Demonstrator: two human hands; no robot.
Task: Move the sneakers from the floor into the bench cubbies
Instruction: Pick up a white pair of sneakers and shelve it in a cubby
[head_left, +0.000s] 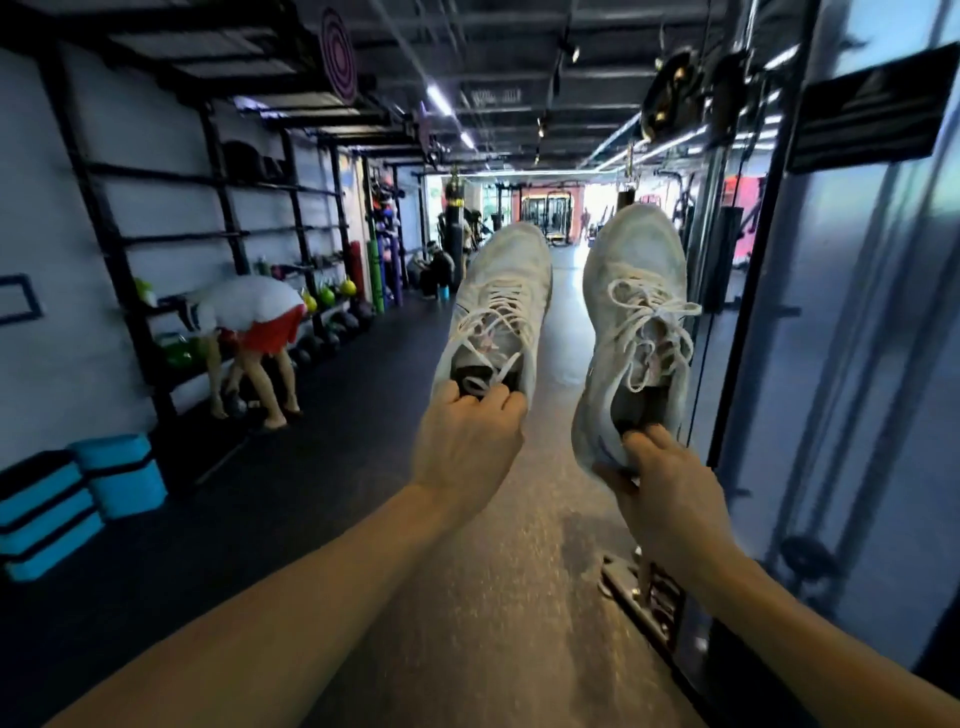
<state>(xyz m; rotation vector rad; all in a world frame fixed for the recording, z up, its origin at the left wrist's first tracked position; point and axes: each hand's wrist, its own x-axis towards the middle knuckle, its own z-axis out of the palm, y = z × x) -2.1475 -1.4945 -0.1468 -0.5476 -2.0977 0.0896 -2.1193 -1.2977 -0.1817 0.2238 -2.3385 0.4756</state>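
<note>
A long gym floor (498, 597) runs from six o'clock up toward twelve, dark rubber on the left half and paler grey down the middle. Along the left wall, from nine to eleven o'clock, stands a black storage rack (218, 234) loaded with coloured balls and rolled mats. At three o'clock a cable machine (727, 270) with a steel upright sits against tall glass panels.

At nine o'clock a second person (249, 332) in a white top and red shorts bends low at the rack. Below, at eight o'clock, a stack of blue step platforms (78, 499) rests on the dark floor.

Both sneakers are off the floor, held up in the air at centre frame, toes pointing away toward twelve, well apart from each other. The left sneaker (504, 291), white with loose laces, hangs just left of centre; the left hand (467, 447) pinches its heel collar, fingers curled over the rim. The right sneaker (634, 312), also white and laced, sits at about one o'clock; the right hand (670, 488) grips its heel, thumb inside the opening and fingers wrapped beneath.
</note>
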